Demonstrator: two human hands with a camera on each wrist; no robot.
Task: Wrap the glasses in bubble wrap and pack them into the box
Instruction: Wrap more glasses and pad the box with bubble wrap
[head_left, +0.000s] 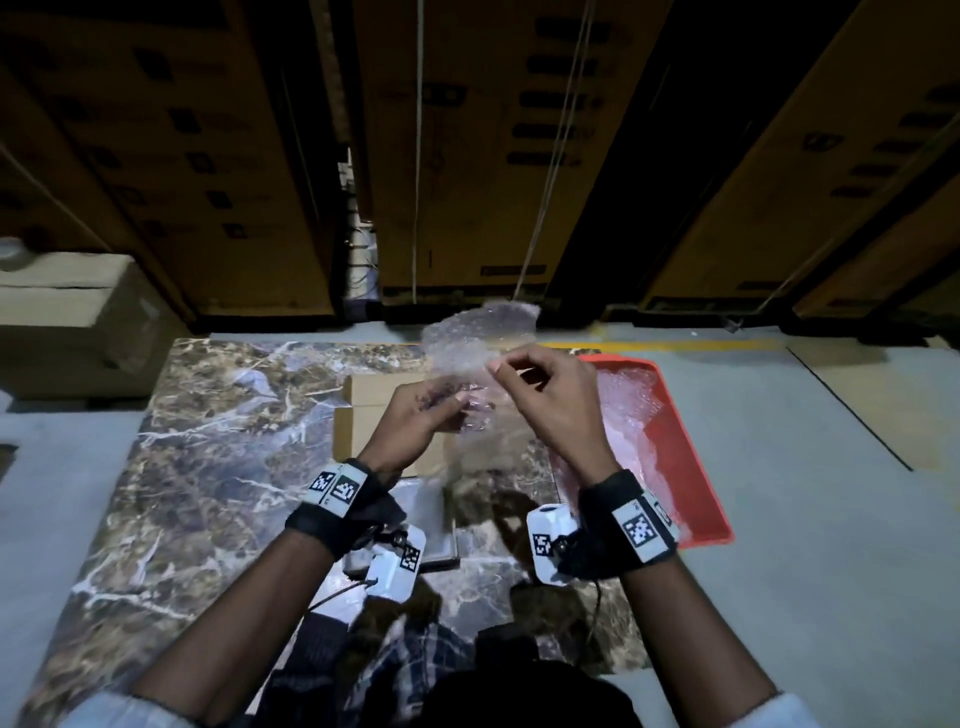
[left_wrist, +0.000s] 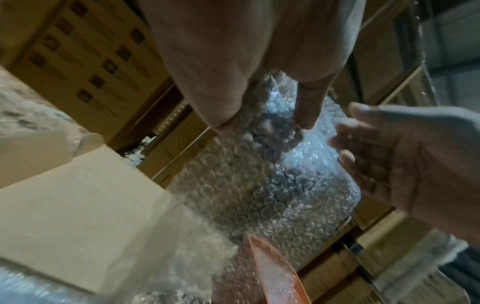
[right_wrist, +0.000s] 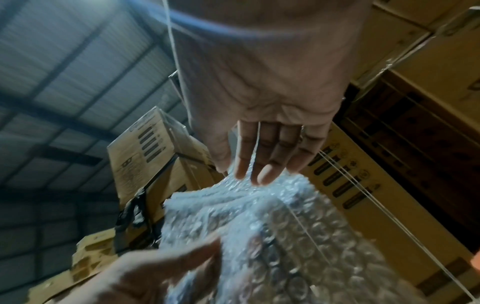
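Both hands hold a clear sheet of bubble wrap (head_left: 475, 332) in the air above an open cardboard box (head_left: 363, 410) on the marble table (head_left: 218, 467). My left hand (head_left: 457, 402) grips the lower part of the sheet, thumb and fingers curled round it. My right hand (head_left: 501, 366) pinches its upper edge. In the left wrist view the left hand (left_wrist: 267, 123) clasps the bubble wrap (left_wrist: 259, 185), and something dark shows through it. In the right wrist view the right hand (right_wrist: 246, 174) pinches the crumpled bubble wrap (right_wrist: 259, 226). I cannot make out a glass clearly.
A red tray (head_left: 696, 467) lined with more bubble wrap lies at the table's right side. A flat grey plate (head_left: 431, 514) sits near my left wrist. Tall stacks of cardboard cartons (head_left: 467, 156) stand behind the table. A pale carton (head_left: 67, 322) is at the left.
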